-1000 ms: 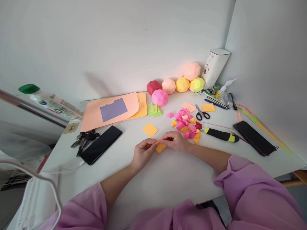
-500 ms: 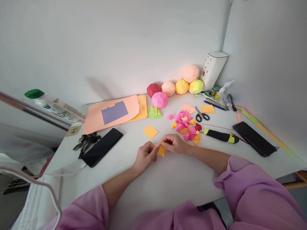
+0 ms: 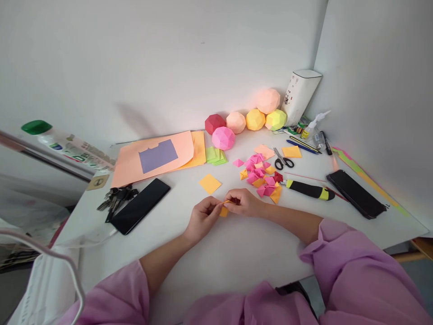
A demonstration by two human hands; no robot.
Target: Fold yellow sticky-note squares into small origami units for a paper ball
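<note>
Between my hands, near the middle of the white table point(image 3: 237, 253), is a small folded orange paper point(image 3: 223, 211). My left hand point(image 3: 203, 218) pinches its left side, and my right hand point(image 3: 244, 203) pinches its upper right side. The fingertips of both hands nearly meet and cover part of the paper. Just beyond my left hand lies a flat orange paper square point(image 3: 210, 183). A pile of folded pink, orange and red paper pieces point(image 3: 259, 174) sits beyond my right hand.
Scissors point(image 3: 283, 160) and a cutter point(image 3: 309, 189) lie right of the pile. Faceted paper balls point(image 3: 223, 138) stand at the back. On the left are a phone point(image 3: 140, 206), keys point(image 3: 117, 198) and a tilted bottle point(image 3: 72, 146). A black case point(image 3: 356, 194) lies right.
The folded orange paper has turned between my fingers and shows less of its surface. My left fingers are closer together. The whole view has shifted slightly.
</note>
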